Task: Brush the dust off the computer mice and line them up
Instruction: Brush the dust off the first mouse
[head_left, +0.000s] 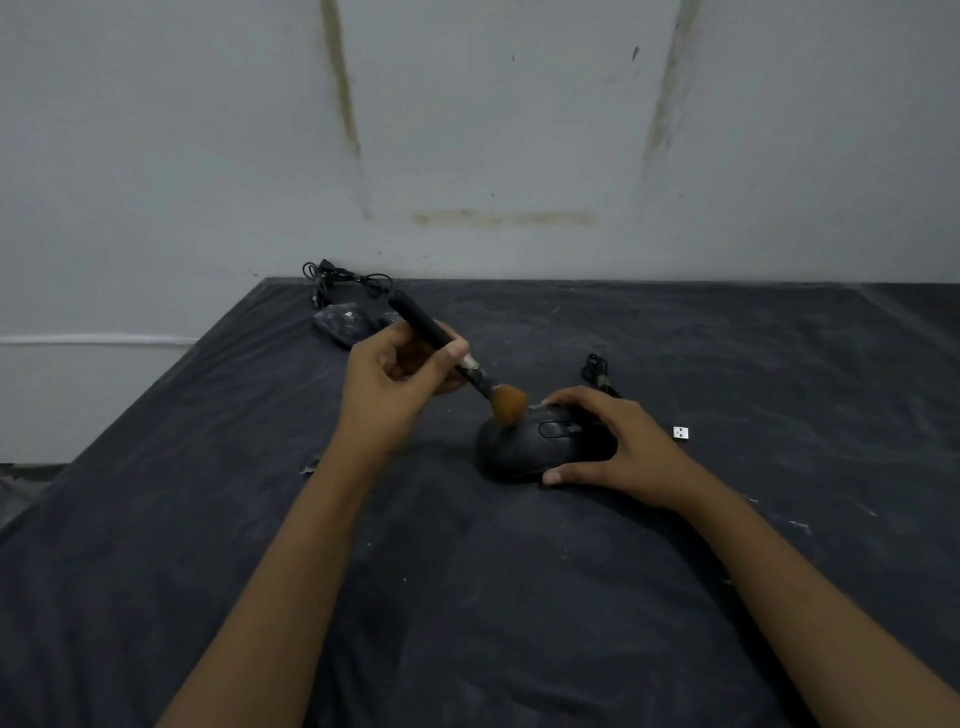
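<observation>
A black computer mouse (524, 447) lies on the dark cloth-covered table (467, 597), a little right of centre. My right hand (618, 447) grips it from the right, thumb at its near side and fingers over its far side. My left hand (400, 379) holds a black-handled brush (441, 338) with orange bristles (509, 404); the bristles touch the mouse's left top. A dusty black mouse (340, 323) sits at the back left, and another behind my left hand is mostly hidden.
A tangle of black cable (345, 278) lies at the back left by the wall. A bundled cable (597, 370) runs behind my right hand, and its white USB plug (680, 433) rests to the right. Dust specks dot the cloth.
</observation>
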